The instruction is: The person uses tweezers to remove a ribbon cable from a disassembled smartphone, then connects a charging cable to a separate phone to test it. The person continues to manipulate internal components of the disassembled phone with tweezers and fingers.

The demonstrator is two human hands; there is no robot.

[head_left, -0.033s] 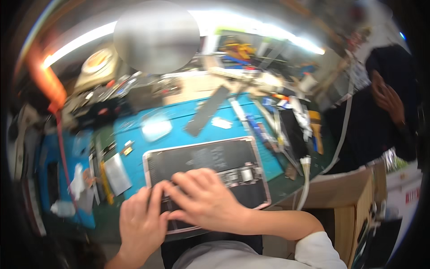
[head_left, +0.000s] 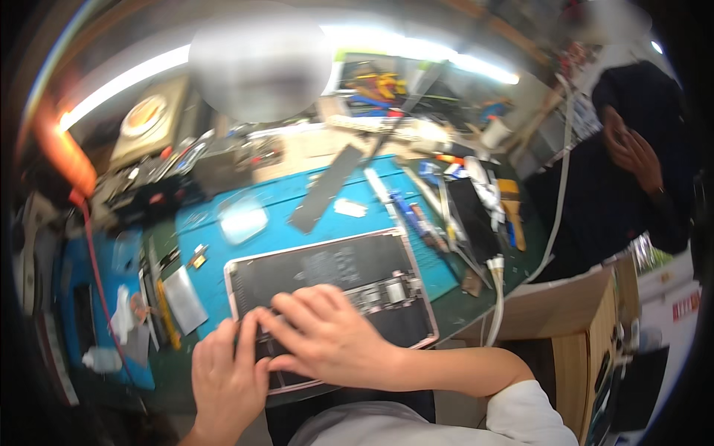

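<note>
An opened tablet (head_left: pixel 349 262) with a pale pink rim, dark battery cells and an exposed circuit board lies at the bench's near edge. My left hand (head_left: pixel 227 372) is at its left edge, fingers closed and pointing away from me. Across the lower left part of the tablet reaches my right hand (head_left: pixel 323 338), its fingers bent and drawn together. The fingertips of both hands meet near the left rim. Whatever lies between or under them is hidden, and I cannot make it out.
Beyond the tablet, a blue mat (head_left: pixel 282 201) bears a dark flat strip (head_left: pixel 326 189) and a clear plastic dish (head_left: pixel 243 221). Tools and a brush (head_left: pixel 512 212) lie right, near a white cable (head_left: pixel 496 297). An orange lamp (head_left: pixel 71 160) stands left. Another person's hands (head_left: pixel 632 152) are far right.
The whole view has shifted slightly, so bench and tablet appear a little further left. Both hands keep about the same place and pose on the tablet.
</note>
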